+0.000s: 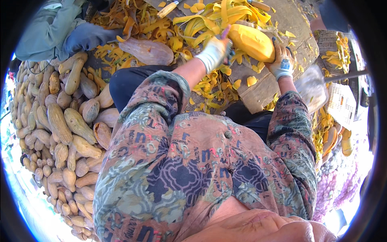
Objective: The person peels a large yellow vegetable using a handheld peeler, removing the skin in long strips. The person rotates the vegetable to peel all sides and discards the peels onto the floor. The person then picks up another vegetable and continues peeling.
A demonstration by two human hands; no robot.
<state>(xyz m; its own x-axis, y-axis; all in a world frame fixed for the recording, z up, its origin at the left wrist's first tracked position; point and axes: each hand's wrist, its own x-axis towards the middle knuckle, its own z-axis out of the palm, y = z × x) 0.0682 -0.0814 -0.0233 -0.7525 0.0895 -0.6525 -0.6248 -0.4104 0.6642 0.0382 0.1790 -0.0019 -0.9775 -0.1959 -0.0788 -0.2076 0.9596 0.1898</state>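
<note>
My left hand (216, 53), in a white glove with dark fingertips, is closed on a tool with a purple part (226, 31); motion blur hides its exact kind. It is beside the near left side of a peeled orange squash (252, 42). My right hand (281, 62), in a white glove with blue print, grips the squash's right end. The squash lies tilted on a wooden board (257, 93), among orange peel strips (223, 15). An unpeeled tan squash (146, 51) lies left of my left hand. A wooden-handled tool (167, 9) lies at the board's far edge.
A large heap of unpeeled squashes (78, 125) fills the left side. Another person's blue sleeve or glove (87, 37) is at upper left, a person's arm (319, 23) at upper right. A blurred metal blade with a rod (313, 86) and a white plastic basket (341, 104) are at right.
</note>
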